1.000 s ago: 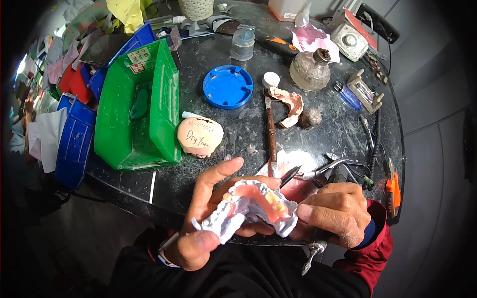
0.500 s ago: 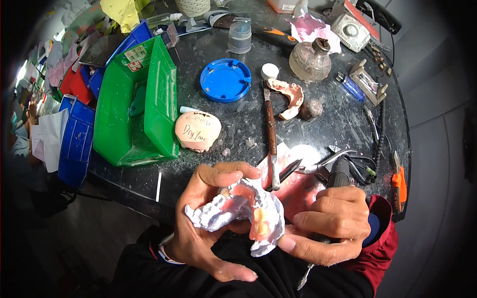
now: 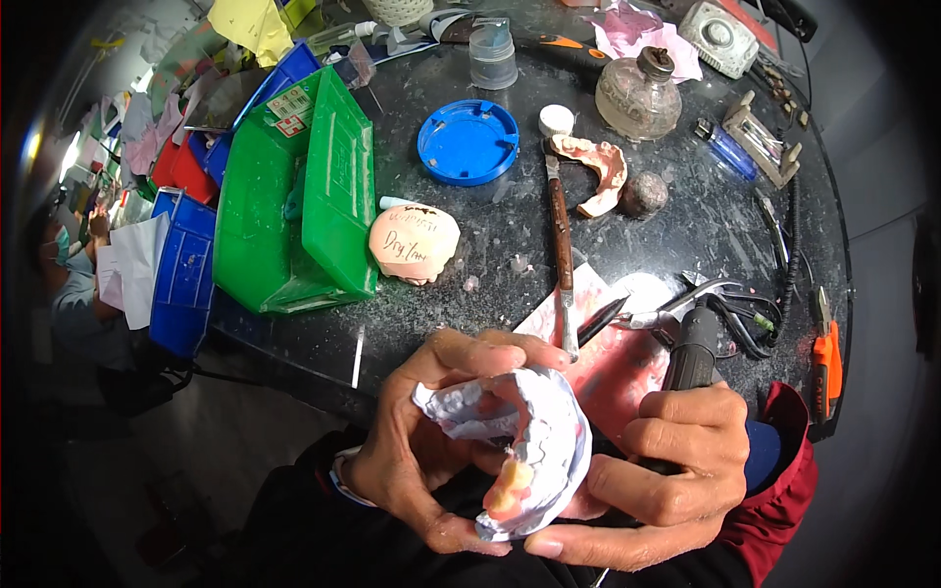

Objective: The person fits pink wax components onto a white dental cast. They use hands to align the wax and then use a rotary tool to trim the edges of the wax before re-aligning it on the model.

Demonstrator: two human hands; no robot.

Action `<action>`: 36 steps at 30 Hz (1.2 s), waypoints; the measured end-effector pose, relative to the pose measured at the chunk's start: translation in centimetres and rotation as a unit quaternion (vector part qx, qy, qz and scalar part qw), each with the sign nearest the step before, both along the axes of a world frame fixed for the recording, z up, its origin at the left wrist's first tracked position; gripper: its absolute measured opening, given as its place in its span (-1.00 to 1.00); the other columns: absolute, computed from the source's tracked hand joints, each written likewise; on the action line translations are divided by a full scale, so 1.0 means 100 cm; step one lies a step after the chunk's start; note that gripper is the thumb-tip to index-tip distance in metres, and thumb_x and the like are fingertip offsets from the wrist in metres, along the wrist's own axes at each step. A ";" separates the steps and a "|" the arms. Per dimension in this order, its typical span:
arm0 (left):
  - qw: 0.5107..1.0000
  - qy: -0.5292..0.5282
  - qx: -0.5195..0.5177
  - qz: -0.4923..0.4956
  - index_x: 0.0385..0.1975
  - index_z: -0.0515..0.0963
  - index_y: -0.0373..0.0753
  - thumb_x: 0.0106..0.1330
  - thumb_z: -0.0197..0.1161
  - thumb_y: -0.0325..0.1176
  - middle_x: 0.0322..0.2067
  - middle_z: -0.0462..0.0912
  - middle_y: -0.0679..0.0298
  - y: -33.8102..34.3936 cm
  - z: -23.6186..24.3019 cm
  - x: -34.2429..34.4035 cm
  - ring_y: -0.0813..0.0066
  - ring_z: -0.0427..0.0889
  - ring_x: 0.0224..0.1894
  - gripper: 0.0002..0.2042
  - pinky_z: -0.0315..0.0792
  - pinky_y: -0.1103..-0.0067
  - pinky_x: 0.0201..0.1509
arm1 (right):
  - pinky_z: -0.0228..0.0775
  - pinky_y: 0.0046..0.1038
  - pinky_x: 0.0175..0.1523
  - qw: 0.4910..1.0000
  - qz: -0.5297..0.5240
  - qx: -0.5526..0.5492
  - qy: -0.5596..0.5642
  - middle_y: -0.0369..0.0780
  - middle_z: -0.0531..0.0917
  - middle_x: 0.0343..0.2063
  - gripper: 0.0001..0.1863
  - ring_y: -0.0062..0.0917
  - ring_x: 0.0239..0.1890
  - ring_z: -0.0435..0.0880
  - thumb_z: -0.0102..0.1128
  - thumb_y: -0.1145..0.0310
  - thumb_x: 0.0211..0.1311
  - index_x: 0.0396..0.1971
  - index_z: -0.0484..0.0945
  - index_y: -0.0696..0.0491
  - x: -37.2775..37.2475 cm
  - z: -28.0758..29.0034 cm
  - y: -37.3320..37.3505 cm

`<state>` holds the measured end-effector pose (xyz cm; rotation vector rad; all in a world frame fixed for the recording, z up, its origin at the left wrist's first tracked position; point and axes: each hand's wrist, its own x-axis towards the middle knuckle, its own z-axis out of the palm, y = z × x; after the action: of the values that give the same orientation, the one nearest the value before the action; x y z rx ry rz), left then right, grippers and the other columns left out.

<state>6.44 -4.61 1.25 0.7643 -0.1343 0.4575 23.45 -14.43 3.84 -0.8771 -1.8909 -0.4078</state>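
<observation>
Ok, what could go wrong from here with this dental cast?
The white cast is held up above the dark clothing, so a slip of the left hand could drop it. The right hand grips a dark handpiece whose lower end is mostly hidden and might snag the clothing. The wooden-handled tool lies close to the left hand and could get knocked.

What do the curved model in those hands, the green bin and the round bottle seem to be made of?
Curved model: probably plaster, matt; its pale surface looks chalky and rough. Green bin: likely moulded plastic, slightly shiny, judging by its even colour and thin walls. Round bottle: apparently glass, smooth but smudged, since its body looks transparent; clear plastic is possible.
</observation>
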 end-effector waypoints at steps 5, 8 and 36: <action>0.996 -0.009 -0.063 -0.056 0.11 0.05 -0.23 -0.33 0.43 -0.69 0.19 0.09 -0.18 -0.002 0.000 0.002 0.20 0.40 0.09 -0.10 0.56 0.37 -0.02 | -0.02 -0.66 -0.56 0.999 -0.014 -0.031 -0.013 -0.44 0.47 -0.60 -0.67 -0.74 -0.70 0.26 0.27 0.30 -0.06 -0.21 0.65 -0.33 -0.002 0.005 -0.006; 0.996 -0.009 -0.060 -0.059 0.11 0.03 -0.25 -0.29 0.42 -0.66 0.19 0.10 -0.18 -0.003 -0.002 0.001 0.22 0.38 0.12 -0.12 0.49 0.36 0.05 | 0.01 -0.65 -0.54 0.998 -0.009 -0.067 0.002 -0.44 0.47 -0.59 -0.67 -0.72 -0.68 0.29 0.28 0.29 -0.08 -0.22 0.65 -0.34 -0.003 0.007 -0.010; 0.987 0.149 -0.026 -0.059 0.24 -0.34 -0.14 -0.22 0.41 -0.43 -0.05 0.34 0.05 -0.007 0.014 -0.004 0.40 0.47 -0.09 0.09 0.50 0.53 -0.08 | 0.55 -0.59 -0.44 0.962 0.060 -0.249 0.089 -0.25 0.64 -0.50 -0.82 -0.56 -0.51 0.67 0.36 0.36 -0.02 -0.41 0.64 0.13 0.012 0.024 -0.002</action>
<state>6.05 -5.28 2.68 0.7608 0.1109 0.2290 24.68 -14.59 6.25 -1.0767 -1.8935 0.2308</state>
